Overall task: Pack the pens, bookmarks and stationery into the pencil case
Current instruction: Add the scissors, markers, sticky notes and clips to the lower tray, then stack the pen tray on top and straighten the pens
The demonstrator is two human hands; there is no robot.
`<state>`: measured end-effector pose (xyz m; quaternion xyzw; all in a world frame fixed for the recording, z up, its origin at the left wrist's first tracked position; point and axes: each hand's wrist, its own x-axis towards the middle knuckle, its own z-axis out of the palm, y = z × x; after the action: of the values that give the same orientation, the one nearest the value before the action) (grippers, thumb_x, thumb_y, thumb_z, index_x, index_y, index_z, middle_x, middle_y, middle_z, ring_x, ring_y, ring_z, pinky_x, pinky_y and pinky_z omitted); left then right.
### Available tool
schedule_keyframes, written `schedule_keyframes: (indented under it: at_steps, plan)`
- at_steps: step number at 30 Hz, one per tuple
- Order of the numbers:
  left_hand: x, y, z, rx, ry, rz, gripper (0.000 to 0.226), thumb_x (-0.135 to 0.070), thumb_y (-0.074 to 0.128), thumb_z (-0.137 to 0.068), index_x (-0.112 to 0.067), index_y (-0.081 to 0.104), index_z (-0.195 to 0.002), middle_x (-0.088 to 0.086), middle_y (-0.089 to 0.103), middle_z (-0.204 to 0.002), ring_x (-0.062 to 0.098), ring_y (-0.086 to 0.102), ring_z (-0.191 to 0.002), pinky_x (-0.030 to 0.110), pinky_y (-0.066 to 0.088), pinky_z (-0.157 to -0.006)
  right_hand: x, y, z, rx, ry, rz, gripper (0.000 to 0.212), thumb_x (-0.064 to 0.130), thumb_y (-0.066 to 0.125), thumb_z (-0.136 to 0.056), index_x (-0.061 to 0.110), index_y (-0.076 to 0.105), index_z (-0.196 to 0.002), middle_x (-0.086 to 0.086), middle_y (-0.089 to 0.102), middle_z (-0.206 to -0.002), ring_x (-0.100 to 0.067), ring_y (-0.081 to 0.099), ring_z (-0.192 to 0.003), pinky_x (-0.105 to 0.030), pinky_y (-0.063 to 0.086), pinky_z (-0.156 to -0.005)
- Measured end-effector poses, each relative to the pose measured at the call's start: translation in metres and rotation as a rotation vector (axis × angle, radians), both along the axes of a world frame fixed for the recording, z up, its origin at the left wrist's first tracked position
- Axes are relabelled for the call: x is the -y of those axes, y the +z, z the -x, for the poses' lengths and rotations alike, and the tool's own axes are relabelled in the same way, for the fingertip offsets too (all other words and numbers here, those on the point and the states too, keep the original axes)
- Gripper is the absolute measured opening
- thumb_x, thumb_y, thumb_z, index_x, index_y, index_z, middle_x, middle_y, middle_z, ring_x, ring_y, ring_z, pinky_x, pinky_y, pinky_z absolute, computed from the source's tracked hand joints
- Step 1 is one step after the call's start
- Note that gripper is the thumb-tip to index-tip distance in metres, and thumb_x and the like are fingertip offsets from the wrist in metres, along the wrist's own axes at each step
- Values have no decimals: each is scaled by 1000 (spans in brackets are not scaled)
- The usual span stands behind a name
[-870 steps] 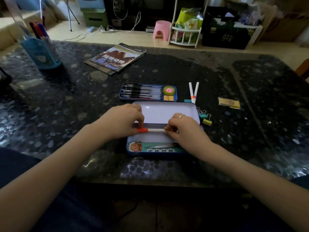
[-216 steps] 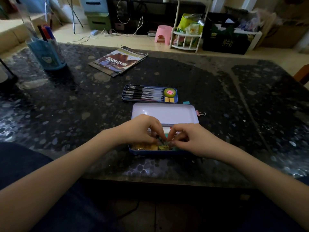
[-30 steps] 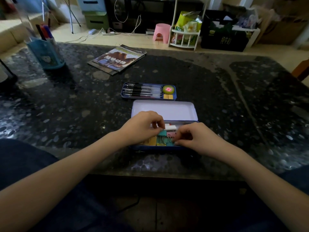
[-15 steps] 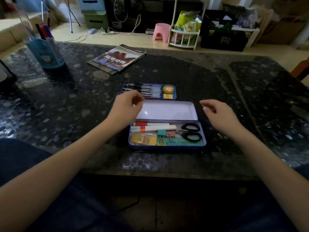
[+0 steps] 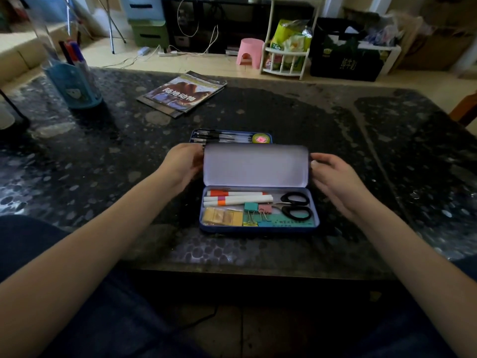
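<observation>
The blue tin pencil case (image 5: 258, 229) stands open near the table's front edge. Its pale lid (image 5: 255, 164) is tilted up off the table. Inside lie white pens with orange bands (image 5: 237, 198), black scissors (image 5: 295, 205), coloured binder clips (image 5: 254, 215), yellow bookmarks (image 5: 222, 217) and a green ruler (image 5: 291, 223). My left hand (image 5: 183, 161) grips the lid's left end, thumb in front. At the lid's right end, my right hand (image 5: 333, 174) holds it with curled fingertips.
A blue inner tray (image 5: 224, 137) with black pens and a round tape sits just behind the lid. Farther back on the dark stone table lie a book (image 5: 183, 94) and, at the left, a blue pen holder (image 5: 74, 83).
Both hands left the case's contents and moved back to the lid's ends. The lid, which lay flat on the table, is now tilted up.
</observation>
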<state>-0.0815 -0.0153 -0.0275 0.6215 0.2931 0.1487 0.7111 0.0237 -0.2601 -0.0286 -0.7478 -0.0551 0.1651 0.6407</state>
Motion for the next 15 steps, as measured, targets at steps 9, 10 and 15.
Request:
schedule_keyframes:
  at_steps: [9, 10, 15]
  plan:
    - [9, 1, -1, -61, -72, 22, 56, -51, 26, -98, -14, 67, -90, 8, 70, -95, 23, 66, -90, 38, 53, -83, 3, -5, -3, 130, 117, 35, 18, 16, 54, -94, 22, 64, -107, 0, 69, -109, -15, 65, -102, -39, 53, -92]
    - [10, 1, -1, -74, -77, -24, 63, -62, 26, -92, -14, 67, -89, 8, 69, -95, 27, 65, -94, 41, 51, -87, 3, -5, -3, 126, 117, 29, 19, 15, 53, -94, 20, 63, -110, -1, 69, -110, -15, 65, -102, -38, 53, -90]
    - [8, -9, 1, -82, -123, -276, 53, -59, 40, -90, -11, 63, -91, 6, 65, -91, 24, 63, -86, 36, 49, -83, -7, 3, -9, 35, 129, -54, 32, 8, 45, -97, 14, 55, -127, -2, 64, -116, -13, 62, -105, -26, 53, -83]
